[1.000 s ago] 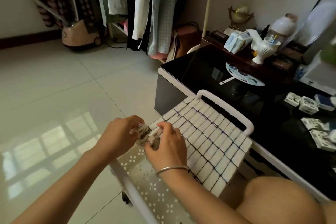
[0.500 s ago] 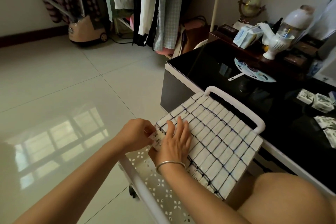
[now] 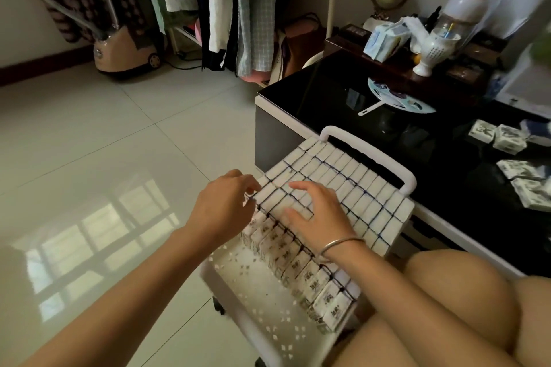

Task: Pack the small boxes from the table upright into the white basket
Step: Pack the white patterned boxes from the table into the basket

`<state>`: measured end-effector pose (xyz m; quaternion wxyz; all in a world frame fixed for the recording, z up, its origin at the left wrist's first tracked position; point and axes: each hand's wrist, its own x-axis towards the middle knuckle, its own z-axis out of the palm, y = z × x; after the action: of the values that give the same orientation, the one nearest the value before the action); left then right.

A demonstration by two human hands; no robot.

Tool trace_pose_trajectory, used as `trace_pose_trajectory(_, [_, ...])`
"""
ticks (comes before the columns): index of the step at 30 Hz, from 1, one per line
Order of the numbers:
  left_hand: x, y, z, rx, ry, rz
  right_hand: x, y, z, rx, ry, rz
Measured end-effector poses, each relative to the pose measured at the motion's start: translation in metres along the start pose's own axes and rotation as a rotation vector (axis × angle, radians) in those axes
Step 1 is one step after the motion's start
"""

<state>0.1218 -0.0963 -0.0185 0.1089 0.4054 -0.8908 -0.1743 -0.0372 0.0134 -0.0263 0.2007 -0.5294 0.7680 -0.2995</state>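
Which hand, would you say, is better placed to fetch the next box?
Probably the right: the right hand lies on the packed boxes, nearer the loose boxes on the table; the left hand is farther.

The white basket [image 3: 369, 149] is perforated plastic with a rounded handle bar and stands against the edge of the glossy black table [image 3: 328, 104]. The small boxes [image 3: 351, 176] — white with dark print — fill its far part in tight rows, upright, plain ends up. The near row shows printed faces, with perforated floor in front. Further loose boxes [image 3: 507, 140] lie on the table, well apart from the basket.
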Motion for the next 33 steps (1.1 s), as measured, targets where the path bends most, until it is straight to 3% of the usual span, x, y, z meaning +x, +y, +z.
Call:
trace_pose_trajectory(8, [0.017, 0.134, 0.051, -0.309, -0.125, 0.381, -0.035, 0.098, -0.111, 0.076, 0.338, 0.206])
trace_pose_trajectory(15, [0.039, 0.272, 0.124, -0.385, -0.283, 0.540, -0.101, 0.200, -0.197, -0.001, 0.506, 0.460])
trace_pose_trajectory(22, [0.061, 0.372, 0.190, -0.196, -0.457, 0.544, -0.160, 0.297, -0.243, 0.039, 0.650, 0.793])
trace_pose_trajectory(27, [0.093, 0.425, 0.220, -0.077, -0.435, 0.626, -0.174, 0.321, -0.250, -0.420, 0.779, 0.899])
trace_pose_trajectory(33, [0.108, 0.453, 0.237, 0.276, -0.402, 0.903, -0.174, 0.338, -0.251, -0.532, 0.552, 1.049])
